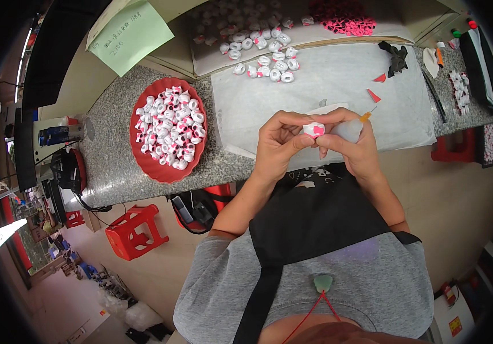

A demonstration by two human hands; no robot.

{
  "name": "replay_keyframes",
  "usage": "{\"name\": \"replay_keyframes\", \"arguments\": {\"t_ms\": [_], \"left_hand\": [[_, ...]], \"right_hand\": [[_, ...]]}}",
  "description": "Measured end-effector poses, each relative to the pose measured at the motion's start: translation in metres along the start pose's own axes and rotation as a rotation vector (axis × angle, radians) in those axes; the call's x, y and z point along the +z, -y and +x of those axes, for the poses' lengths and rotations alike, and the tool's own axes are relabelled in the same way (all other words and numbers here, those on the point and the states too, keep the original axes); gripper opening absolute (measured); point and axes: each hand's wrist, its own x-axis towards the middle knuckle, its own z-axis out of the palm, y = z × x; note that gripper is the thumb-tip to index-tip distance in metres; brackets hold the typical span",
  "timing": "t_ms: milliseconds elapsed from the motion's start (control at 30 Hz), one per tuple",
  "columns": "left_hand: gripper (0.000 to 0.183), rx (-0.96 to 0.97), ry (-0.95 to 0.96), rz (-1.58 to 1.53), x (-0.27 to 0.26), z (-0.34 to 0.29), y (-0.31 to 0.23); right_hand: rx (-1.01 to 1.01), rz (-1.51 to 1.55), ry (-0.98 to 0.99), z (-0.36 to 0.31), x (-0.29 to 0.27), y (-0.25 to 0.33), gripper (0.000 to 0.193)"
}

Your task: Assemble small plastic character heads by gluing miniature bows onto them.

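A small white figure piece with a pink patch [314, 130] is pinched between my fingertips above the paper-covered bench. My left hand [275, 146] is closed on its left side, thumb below and fingers above. My right hand [364, 155] presses thumb and forefinger on the piece's right side. The same hand also holds a translucent squeeze bottle [348, 131] in its palm, with an orange needle tip [365, 117] pointing up and right. Under both hands lies a white paper sheet [241, 109].
A red scalloped tray [139, 150] heaped with similar pieces stands at left. Loose white pieces [278, 56] and a pile of pink parts [349, 26] lie at the back. Red triangular scraps [374, 96] and a black cloth [395, 59] are at right. A red stool [126, 235] stands below the bench.
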Motion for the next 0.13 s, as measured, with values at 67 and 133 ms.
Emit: {"name": "replay_keyframes", "arguments": {"t_ms": [67,133], "left_hand": [[0.022,-0.002,-0.002,-0.007,-0.0028,0.001,0.0034],[0.024,-0.075,-0.035,-0.076,-0.0056,0.0005,0.0056]], "right_hand": [[-0.034,-0.045,-0.027,0.0018,0.0001,-0.0022,0.026],[0.0,-0.044,-0.022,0.0028,0.002,0.0015,0.027]]}}
